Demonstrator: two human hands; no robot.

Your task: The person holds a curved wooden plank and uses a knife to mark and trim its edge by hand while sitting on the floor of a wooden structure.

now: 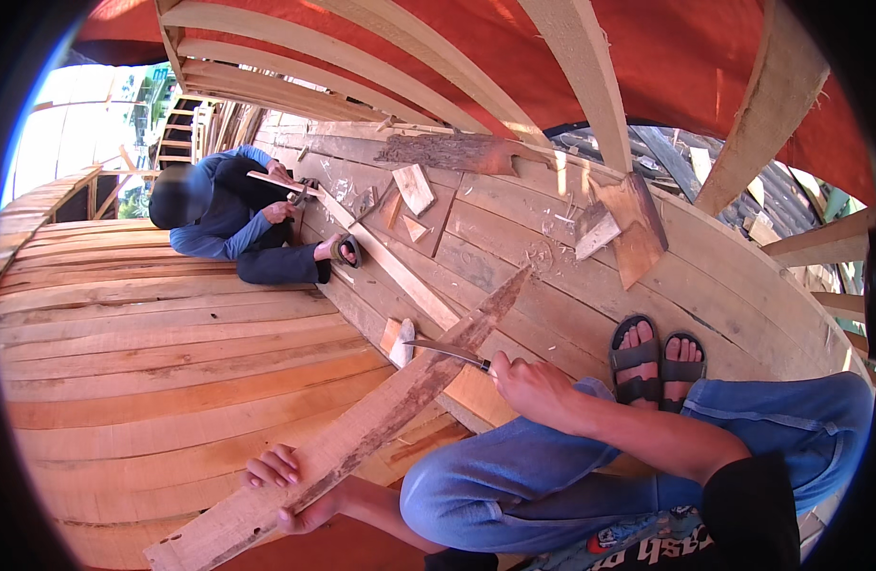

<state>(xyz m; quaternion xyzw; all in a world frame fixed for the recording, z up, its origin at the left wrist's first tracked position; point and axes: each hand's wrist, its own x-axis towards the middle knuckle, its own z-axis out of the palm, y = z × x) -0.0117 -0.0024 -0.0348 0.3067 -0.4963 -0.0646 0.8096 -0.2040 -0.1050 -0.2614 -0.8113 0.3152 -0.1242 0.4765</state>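
Note:
A long, rough-edged wooden plank (362, 423) slants across my lap, tapering to a point at its far end. Near its wide end my left hand (314, 511) grips it, fingers over one edge and thumb by the other. My right hand (533, 388) is closed round the dark handle of a knife (447, 350). The slim, curved blade points left across the plank's upper part; whether it touches the wood I cannot tell. Under the plank, a long pale batten (400, 271) runs along the deck toward a co-worker.
At the far left a seated person (210, 214) handles a wood strip with a tool. Offcuts (414, 190) and a bark-edged slab (447, 152) lie on the plank deck (552, 314). Curved ribs (590, 76) rise before red sheeting (685, 57). My sandalled feet (638, 362) rest at right.

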